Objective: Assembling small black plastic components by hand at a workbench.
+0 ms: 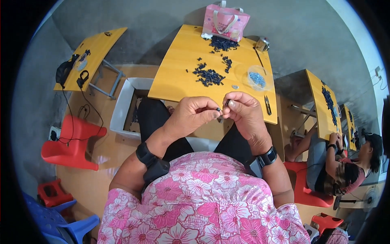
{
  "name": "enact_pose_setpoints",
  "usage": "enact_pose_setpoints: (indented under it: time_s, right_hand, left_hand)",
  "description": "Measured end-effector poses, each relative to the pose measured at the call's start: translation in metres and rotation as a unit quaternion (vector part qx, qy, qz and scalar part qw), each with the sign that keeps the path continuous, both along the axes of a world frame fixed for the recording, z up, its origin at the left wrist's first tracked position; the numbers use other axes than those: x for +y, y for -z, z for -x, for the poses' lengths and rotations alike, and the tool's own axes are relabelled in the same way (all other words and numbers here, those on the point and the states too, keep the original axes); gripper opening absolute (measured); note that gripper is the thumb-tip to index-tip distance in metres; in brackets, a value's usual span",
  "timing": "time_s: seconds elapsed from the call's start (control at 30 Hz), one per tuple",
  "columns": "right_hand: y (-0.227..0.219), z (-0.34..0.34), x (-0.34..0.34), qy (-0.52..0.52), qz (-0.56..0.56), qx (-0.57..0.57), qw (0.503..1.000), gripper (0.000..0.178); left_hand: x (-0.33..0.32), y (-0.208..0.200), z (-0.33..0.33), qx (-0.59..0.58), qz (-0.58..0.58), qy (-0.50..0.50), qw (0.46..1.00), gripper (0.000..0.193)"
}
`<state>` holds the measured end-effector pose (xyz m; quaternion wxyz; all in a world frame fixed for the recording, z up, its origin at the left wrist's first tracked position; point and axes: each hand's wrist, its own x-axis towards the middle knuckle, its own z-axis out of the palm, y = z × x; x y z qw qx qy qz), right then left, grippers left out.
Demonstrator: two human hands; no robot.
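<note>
Above my lap, in front of the table's near edge, my two hands meet almost fingertip to fingertip. My left hand [191,116] is closed in a pinch on a small dark piece [218,109], whose tip shows between thumb and forefinger. Thumb and bent fingers of my right hand [248,116] pinch a small black part [227,103], mostly covered by the fingers. Both pieces are too small to name more exactly. Beyond my hands, a loose pile of small black parts [209,77] lies on the yellow table [170,77]. A clear round dish [251,72] holds small blue pieces [256,79].
Black thread snips [267,105] lie near the table's right edge. A thin dark stick [259,61], a metal can [263,43] and a pink bag [226,22] are farther back, beside another black pile [222,43]. A white box [124,103] stands left below. Another person [345,166] sits at right.
</note>
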<state>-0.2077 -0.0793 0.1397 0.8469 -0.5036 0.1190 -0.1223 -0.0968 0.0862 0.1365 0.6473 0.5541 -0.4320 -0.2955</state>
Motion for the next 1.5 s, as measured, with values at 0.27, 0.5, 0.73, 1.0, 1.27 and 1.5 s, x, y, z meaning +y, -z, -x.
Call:
enact_pose_setpoints:
  time_s: [0.27, 0.5, 0.73, 1.0, 1.27, 1.5]
  right_hand:
    - [0.0, -0.005, 0.008, -0.051, -0.01, -0.058, 0.997, 0.016]
    - [-0.002, -0.009, 0.016, -0.054, 0.005, -0.043, 0.998, 0.015]
    - [0.002, -0.009, 0.016, -0.045, 0.045, -0.044, 0.997, 0.015]
    - [0.004, -0.009, 0.017, -0.033, 0.067, -0.036, 0.997, 0.015]
    - [0.005, -0.012, 0.019, -0.016, 0.112, -0.031, 0.993, 0.015]
    - [0.002, -0.013, 0.021, -0.004, 0.17, -0.028, 0.985, 0.016]
  left_hand:
    - [0.003, 0.006, -0.004, -0.022, 0.032, -0.001, 0.999, 0.007]
    - [0.009, 0.011, -0.007, -0.015, 0.037, -0.001, 0.999, 0.005]
    - [0.009, 0.015, -0.007, -0.044, 0.03, -0.01, 0.999, 0.005]
    - [0.006, 0.017, -0.004, -0.045, 0.063, -0.048, 0.996, 0.004]
    - [0.009, 0.02, -0.008, -0.035, 0.015, -0.033, 0.999, 0.005]
    - [0.009, 0.023, -0.009, -0.031, 0.014, -0.035, 0.999, 0.004]
